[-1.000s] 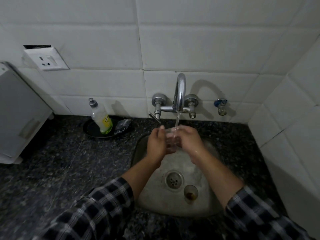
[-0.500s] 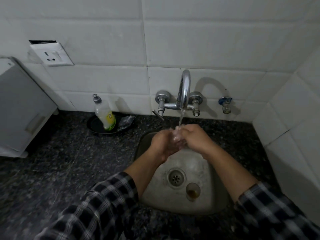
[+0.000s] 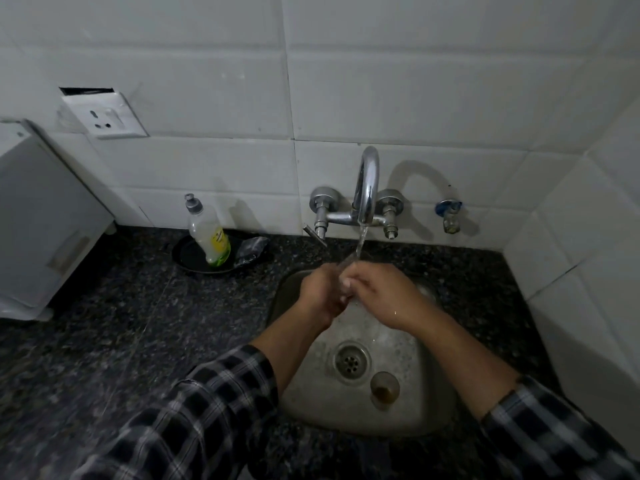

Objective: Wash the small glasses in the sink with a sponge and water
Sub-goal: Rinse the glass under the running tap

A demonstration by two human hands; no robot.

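Observation:
Water runs from the chrome tap [image 3: 366,188] onto a small clear glass [image 3: 345,273], which both hands hold over the back of the steel sink [image 3: 433,403]. My left hand [image 3: 320,294] wraps its left side and my right hand [image 3: 377,292] covers its right side, so most of the glass is hidden. A second small glass [image 3: 384,388] with brownish residue stands upright in the sink, just right of the drain [image 3: 351,362]. No sponge shows between my hands.
A dish soap bottle [image 3: 207,233] stands on a black dish [image 3: 188,256] with a dark scrubber [image 3: 251,251], left of the tap on the dark granite counter [image 3: 121,323]. A white appliance [image 3: 38,230] sits far left. Tiled walls close the back and right.
My hands have stayed under the running water and closed tighter around the glass, the right hand turning over it. The view has shifted slightly; the glass by the drain has not moved.

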